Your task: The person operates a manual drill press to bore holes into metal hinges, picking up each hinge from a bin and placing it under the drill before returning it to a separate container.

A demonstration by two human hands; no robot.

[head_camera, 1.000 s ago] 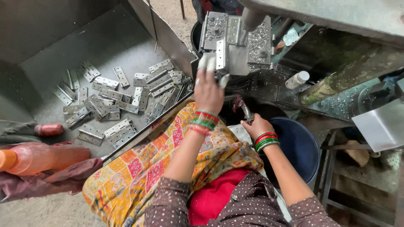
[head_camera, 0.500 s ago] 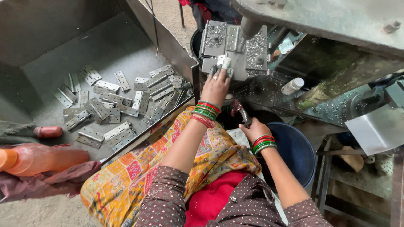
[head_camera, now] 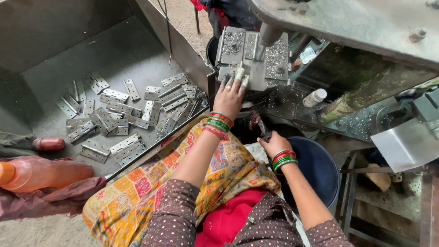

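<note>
My left hand (head_camera: 231, 93), its fingertips wrapped in white tape, reaches up to the grey metal fixture (head_camera: 274, 64) of a machine. The fingers lie spread on the fixture's front edge and nothing is gripped in them. A hinge plate (head_camera: 250, 45) lies upright on top of the fixture, with metal shavings around it. Lower and to the right, my right hand (head_camera: 274, 144) is closed around a dark lever handle (head_camera: 261, 128) that sticks up toward the machine. Both wrists wear red and green bangles.
A heap of several steel hinges (head_camera: 123, 114) lies in a big grey metal tray (head_camera: 68, 55) at my left. An orange bottle (head_camera: 41, 174) lies by my knee, a blue bucket (head_camera: 320, 164) stands under the machine, and a small white bottle (head_camera: 315, 97) sits on the machine bed.
My left hand carried a hinge up to the fixture, set it there and slid back to the front edge. The right hand stayed on the lever.
</note>
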